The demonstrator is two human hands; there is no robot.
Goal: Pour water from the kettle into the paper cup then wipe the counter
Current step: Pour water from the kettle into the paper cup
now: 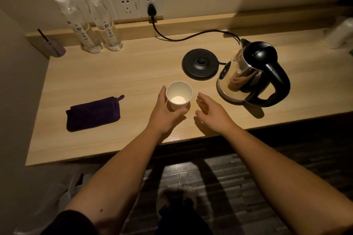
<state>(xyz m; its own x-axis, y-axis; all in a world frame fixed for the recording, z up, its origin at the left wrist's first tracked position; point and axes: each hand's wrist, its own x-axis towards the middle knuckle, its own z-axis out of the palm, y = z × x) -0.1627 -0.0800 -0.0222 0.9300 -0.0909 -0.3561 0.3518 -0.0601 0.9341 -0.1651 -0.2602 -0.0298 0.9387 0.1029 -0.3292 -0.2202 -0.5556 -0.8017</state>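
Note:
A white paper cup (179, 94) stands upright on the wooden counter (118, 74), near its front edge. My left hand (163, 112) wraps around the cup's left and near side. My right hand (210, 108) hovers just right of the cup, fingers apart, holding nothing. A steel kettle (246, 76) with a black lid and handle stands off its base, to the right of my right hand. Its round black base (200, 63) lies behind the cup. A folded dark purple cloth (93, 113) lies on the counter to the left.
Two clear water bottles (95, 25) stand at the back left below a wall socket strip (137, 4); the base's cord (191, 37) runs from it. A small purple holder (54, 46) sits in the left corner. A pale roll (339, 34) is at far right.

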